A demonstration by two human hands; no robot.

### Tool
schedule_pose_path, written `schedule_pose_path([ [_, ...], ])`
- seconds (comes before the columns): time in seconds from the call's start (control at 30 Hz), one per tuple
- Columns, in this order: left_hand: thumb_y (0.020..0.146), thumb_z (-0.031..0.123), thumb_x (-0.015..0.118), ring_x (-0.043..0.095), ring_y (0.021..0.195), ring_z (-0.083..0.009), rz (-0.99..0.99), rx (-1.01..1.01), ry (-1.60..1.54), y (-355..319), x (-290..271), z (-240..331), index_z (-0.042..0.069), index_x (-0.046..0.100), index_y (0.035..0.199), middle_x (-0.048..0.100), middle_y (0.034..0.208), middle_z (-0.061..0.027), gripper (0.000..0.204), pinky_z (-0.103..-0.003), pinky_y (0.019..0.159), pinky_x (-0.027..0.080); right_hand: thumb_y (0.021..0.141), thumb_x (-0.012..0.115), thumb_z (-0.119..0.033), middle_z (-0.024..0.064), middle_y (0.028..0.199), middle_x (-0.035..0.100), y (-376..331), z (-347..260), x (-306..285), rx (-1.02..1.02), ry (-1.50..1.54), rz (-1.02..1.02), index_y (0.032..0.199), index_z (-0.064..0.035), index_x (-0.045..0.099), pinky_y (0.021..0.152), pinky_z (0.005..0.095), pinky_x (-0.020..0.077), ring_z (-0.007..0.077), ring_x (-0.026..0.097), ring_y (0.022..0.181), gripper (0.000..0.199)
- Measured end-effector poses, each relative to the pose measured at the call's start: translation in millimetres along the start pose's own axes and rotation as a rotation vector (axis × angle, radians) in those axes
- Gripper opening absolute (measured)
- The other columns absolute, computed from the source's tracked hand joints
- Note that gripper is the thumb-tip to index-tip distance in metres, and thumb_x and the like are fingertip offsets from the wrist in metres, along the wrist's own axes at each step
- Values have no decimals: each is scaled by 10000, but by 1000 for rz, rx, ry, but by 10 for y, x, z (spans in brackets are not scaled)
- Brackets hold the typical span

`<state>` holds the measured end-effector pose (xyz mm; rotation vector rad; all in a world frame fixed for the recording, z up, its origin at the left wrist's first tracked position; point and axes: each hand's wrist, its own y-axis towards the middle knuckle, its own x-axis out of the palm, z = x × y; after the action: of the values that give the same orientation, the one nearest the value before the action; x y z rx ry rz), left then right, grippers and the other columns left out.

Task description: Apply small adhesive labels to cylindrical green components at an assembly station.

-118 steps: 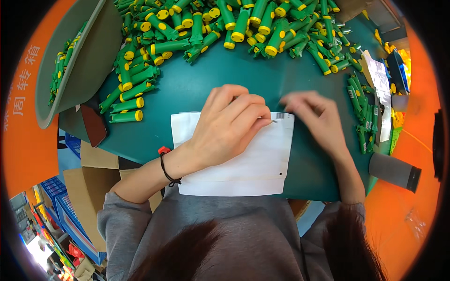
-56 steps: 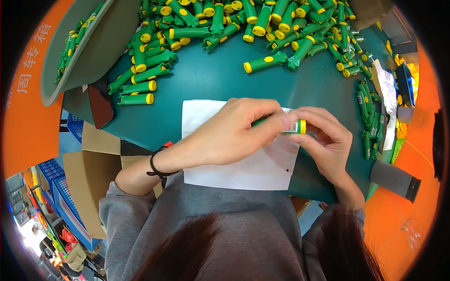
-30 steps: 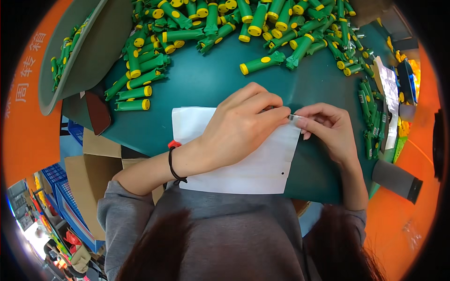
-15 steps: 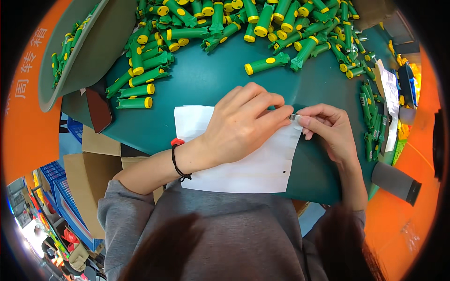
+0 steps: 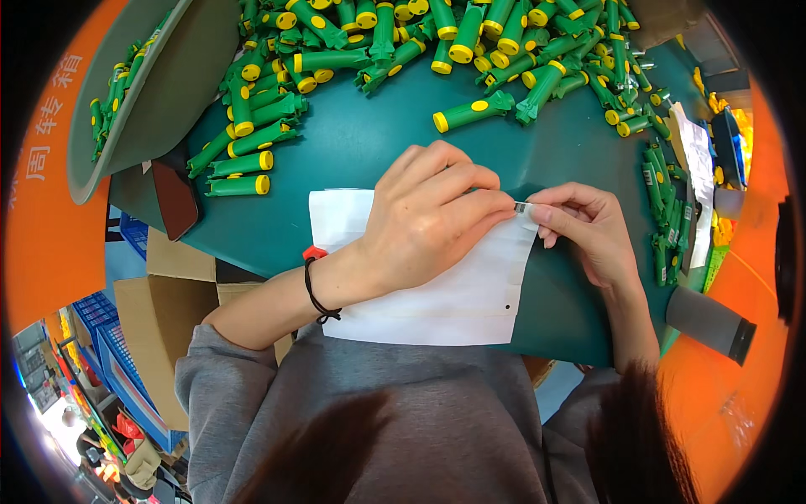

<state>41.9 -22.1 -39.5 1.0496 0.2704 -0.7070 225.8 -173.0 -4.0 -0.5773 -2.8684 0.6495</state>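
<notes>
Pinching one thin, rectangular barcoded label (image 5: 521,208) between thumb and forefinger of the right hand (image 5: 588,225), at the upper right corner of smooth white paper (image 5: 437,311). Touching the label's other end with curled fingers of the left hand (image 5: 426,214) (inner side hidden; cannot tell whether gripping). Laid over a flat green tabletop (image 5: 336,155), with one yellow-capped plastic tube (image 5: 474,113) apart, one grey cylinder (image 5: 705,322), and heaped tubes (image 5: 468,38) too many to count.

Far left of fingers I make out, from my remote station, large white characters (image 5: 38,161) running up orange panel (image 5: 50,244). Small black-and-white printed label (image 5: 520,208) between fingertips of left hand (image 5: 441,210) and right hand (image 5: 583,223); too tiny to read. Right of fingers, green tubes (image 5: 674,220) bear white labels (image 5: 649,176), print illegible.
</notes>
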Motion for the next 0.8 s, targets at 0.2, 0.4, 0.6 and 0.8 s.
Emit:
schedule_pose_path([
  [0.2,700,93,869,616,850,-213,-41,-107,-77,9,21,-4,123,763,890,697,898,7,220,-334,723,465,900,747,-36,78,859,712,-24,-9,11,-2,7,6,1022,26,733,650,218,528,98,643,703,138],
  [0.4,732,66,845,609,898,-252,-82,-38,-68,36,-17,45,83,718,907,688,957,-25,217,-355,762,465,906,737,-35,75,896,704,19,14,-34,-30,-70,-22,1033,23,730,672,230,526,100,641,734,140],
  [0.6,805,73,799,585,923,-263,-49,-181,-261,104,-58,-12,69,677,930,684,998,-57,175,-359,768,478,834,724,-1,95,1310,574,534,-368,-228,-928,-1137,276,1196,-77,678,966,368,495,255,551,1206,374],
  [0.8,811,68,814,599,966,-256,24,-237,-342,124,-125,-73,59,669,1020,701,1049,-71,255,-348,804,498,795,753,-30,46,1300,612,809,-651,-489,-1118,-1563,168,1186,-89,671,1063,440,434,325,509,1255,404],
])
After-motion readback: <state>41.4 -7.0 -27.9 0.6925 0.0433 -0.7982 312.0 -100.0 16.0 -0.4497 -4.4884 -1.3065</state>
